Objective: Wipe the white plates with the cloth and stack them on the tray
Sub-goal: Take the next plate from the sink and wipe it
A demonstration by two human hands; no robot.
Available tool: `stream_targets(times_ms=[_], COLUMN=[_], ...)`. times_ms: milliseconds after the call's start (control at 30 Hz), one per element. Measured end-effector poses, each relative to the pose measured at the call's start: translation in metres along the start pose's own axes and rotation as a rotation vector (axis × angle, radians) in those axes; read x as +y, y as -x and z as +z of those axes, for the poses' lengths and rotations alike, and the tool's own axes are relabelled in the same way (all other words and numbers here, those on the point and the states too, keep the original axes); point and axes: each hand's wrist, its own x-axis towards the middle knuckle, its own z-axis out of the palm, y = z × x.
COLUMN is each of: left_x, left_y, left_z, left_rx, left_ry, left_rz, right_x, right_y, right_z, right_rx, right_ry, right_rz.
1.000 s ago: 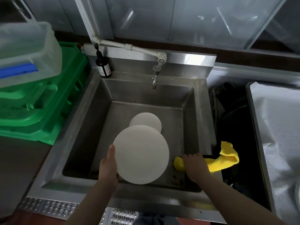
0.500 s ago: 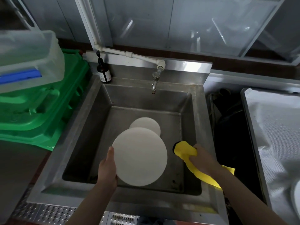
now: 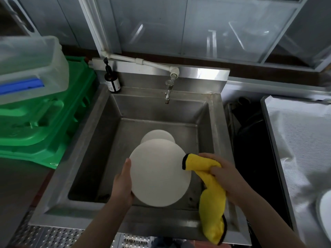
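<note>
Over the steel sink (image 3: 217, 133) my left hand (image 3: 123, 183) grips the left rim of a large white plate (image 3: 157, 172), held flat above the basin. My right hand (image 3: 223, 174) holds a yellow cloth (image 3: 212, 203) bunched in its fingers; the cloth's black-edged end touches the plate's right rim and its tail hangs over the sink's front edge. A second white plate (image 3: 157, 136) lies on the sink bottom, partly hidden behind the held one. At the far right a tray (image 3: 295, 140) lined with clear film carries another white plate (image 3: 325, 213), cut off by the frame.
A tap (image 3: 168, 90) juts over the back of the sink, with a dark pump bottle (image 3: 112, 80) beside it. Green crates (image 3: 41, 126) and a clear plastic box (image 3: 30, 68) are stacked at the left. A dark gap (image 3: 250, 149) separates sink and tray.
My right hand has lifted the yellow cloth from the sink's right edge and brought it left onto the held plate's rim. The left hand keeps the plate about where it was.
</note>
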Motion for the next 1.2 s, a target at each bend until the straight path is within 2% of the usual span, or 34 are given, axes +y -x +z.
stream_targets(times_ms=[100, 267, 500, 733, 1000, 1200], left_x=[-0.001, 0.000, -0.001, -0.001, -0.003, 0.004], left_y=[0.002, 0.007, 0.007, 0.003, 0.004, 0.006], left_z=[-0.001, -0.003, -0.005, -0.007, -0.007, -0.007], left_rx=[-0.010, -0.034, -0.046, -0.071, -0.061, -0.136], left_ry=[0.011, 0.019, 0.004, -0.068, -0.203, -0.273], left_rz=[0.007, 0.025, 0.091, 0.108, 0.131, 0.189], right_x=[0.003, 0.006, 0.017, 0.038, 0.042, 0.037], right_y=[-0.002, -0.007, -0.010, -0.013, -0.018, -0.026], right_z=[0.007, 0.015, 0.026, 0.034, 0.040, 0.039], right_rx=[0.057, 0.093, 0.242, 0.230, 0.321, 0.326], right_ry=[0.054, -0.042, 0.277, 0.528, 0.500, 0.512], right_rz=[-0.046, 0.014, -0.151, -0.295, -0.301, -0.328])
